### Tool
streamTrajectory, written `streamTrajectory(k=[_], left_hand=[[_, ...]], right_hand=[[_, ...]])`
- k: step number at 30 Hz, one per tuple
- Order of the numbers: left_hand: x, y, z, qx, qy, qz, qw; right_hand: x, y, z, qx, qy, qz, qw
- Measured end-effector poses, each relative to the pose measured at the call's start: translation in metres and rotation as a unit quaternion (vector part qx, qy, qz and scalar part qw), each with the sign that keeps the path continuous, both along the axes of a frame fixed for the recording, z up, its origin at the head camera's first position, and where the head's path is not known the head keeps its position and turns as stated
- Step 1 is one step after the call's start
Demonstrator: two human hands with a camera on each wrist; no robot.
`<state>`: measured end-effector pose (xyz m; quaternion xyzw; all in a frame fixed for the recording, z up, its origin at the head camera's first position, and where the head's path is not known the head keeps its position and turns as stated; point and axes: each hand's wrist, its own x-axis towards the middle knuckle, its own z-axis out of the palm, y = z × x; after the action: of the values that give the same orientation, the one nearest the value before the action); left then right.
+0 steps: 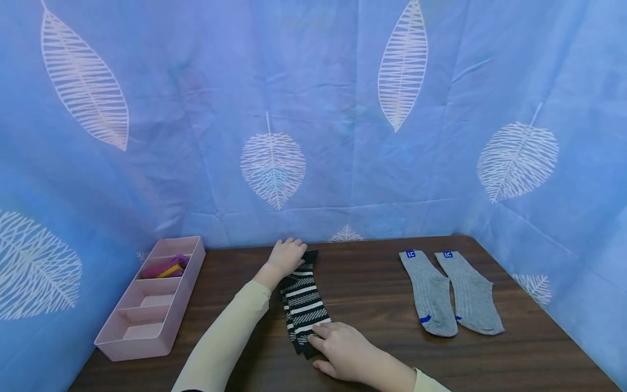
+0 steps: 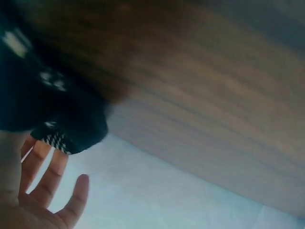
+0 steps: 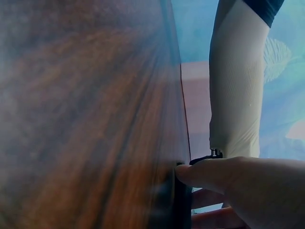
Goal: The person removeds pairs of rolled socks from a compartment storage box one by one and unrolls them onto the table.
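A pair of black and white striped socks [image 1: 306, 305] lies stacked lengthwise on the brown table. At their far end my left hand [image 1: 286, 258] grips the dark edge. In the left wrist view, the left hand [image 2: 45, 186] has its fingertips behind the dark fabric [image 2: 71, 119], one finger apart from it. My right hand [image 1: 348, 351] holds the near end, fingers spread over the stripes and thumb beside the edge. The right wrist view has the right thumb [image 3: 205, 174] against a dark strip of sock [image 3: 182, 205]; the other fingertips are partly hidden.
On the left stands a pink compartment box [image 1: 183, 305] with purple and yellow folded fabric [image 1: 166, 268] in one section. Two grey socks [image 1: 433, 299] lie flat side by side on the right of the table [image 1: 372, 294]. A blue leaf-print curtain [image 1: 333, 163] hangs behind.
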<state>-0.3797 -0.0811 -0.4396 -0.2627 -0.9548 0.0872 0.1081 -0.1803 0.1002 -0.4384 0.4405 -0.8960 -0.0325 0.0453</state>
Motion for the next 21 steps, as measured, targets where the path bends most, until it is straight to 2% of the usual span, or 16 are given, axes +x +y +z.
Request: streamTrajectory(k=[6,12,16,21], left_hand=[[-0.007,-0.010,-0.004,-0.028,0.027,-0.038,0.9985],[-0.015,-0.017,-0.005,-0.027,0.046,-0.062,0.9967],[-0.017,-0.018,-0.006,-0.045,0.046,-0.071,0.9954],[-0.020,-0.018,-0.007,-0.051,0.024,-0.064,0.9964]], right_hand=[[0.005,0.002,0.001,0.000,-0.013,0.008,0.9999],[0.005,0.004,0.001,-0.001,-0.017,0.003,0.9998],[0.004,0.004,0.000,-0.001,-0.016,0.000,0.9999],[0.004,0.004,-0.001,-0.003,-0.009,0.004,1.0000]])
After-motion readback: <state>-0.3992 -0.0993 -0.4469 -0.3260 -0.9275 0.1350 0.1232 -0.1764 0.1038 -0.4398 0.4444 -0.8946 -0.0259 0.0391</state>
